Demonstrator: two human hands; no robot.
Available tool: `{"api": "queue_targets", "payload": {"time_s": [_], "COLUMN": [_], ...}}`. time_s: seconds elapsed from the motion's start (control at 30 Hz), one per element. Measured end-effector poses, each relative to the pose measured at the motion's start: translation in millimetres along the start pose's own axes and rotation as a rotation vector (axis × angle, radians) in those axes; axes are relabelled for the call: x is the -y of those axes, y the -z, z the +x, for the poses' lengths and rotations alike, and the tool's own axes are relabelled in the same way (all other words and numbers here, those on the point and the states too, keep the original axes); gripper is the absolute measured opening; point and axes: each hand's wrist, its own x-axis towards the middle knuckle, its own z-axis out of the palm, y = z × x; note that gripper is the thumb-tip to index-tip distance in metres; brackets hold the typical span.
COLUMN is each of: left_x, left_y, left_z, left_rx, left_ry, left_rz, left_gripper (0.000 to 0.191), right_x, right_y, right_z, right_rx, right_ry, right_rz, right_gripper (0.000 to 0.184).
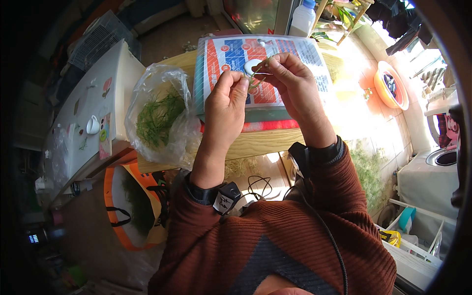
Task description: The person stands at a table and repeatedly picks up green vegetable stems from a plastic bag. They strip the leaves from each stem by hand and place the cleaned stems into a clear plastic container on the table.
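Note:
Above a printed plastic-covered sheet (302, 55), my left hand (226, 101) and my right hand (295, 83) face each other with fingertips pinched. Between them runs a thin green plant sprig (254, 83), held by both. Partly behind my right fingers, a smooth white oval object (251, 66) rests on the sheet. A smaller white piece (261, 42) lies near the sheet's far edge. Left of my left hand, a clear plastic bag (136, 114) stands open on the wooden table (265, 142), with feathery green sprigs (160, 118) inside.
On the left, a white table (84, 110) carries a white mug (93, 125) and a phone (105, 134). An orange-trimmed bag (108, 188) of greens stands below. At right are an orange basin (400, 99) and loose plant matter (367, 173) on the floor. A large bottle (303, 18) stands behind the table.

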Motion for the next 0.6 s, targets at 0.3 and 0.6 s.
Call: {"api": "queue_targets", "payload": {"time_s": [0.3,0.6], "left_x": [-11,-12], "left_y": [-11,-8], "left_z": [-7,-8], "left_rx": [-0.123,-0.119], "left_ry": [0.044,0.051], "left_rz": [-0.278,-0.302], "left_gripper": [0.003,0.004], "right_x": [0,-2], "right_y": [-11,-16], "right_z": [-8,-11], "right_rx": [0.089,0.121], "right_ry": [-0.102,-0.078], "right_rz": [0.167,0.161], "right_gripper": [0.011,0.012]}}
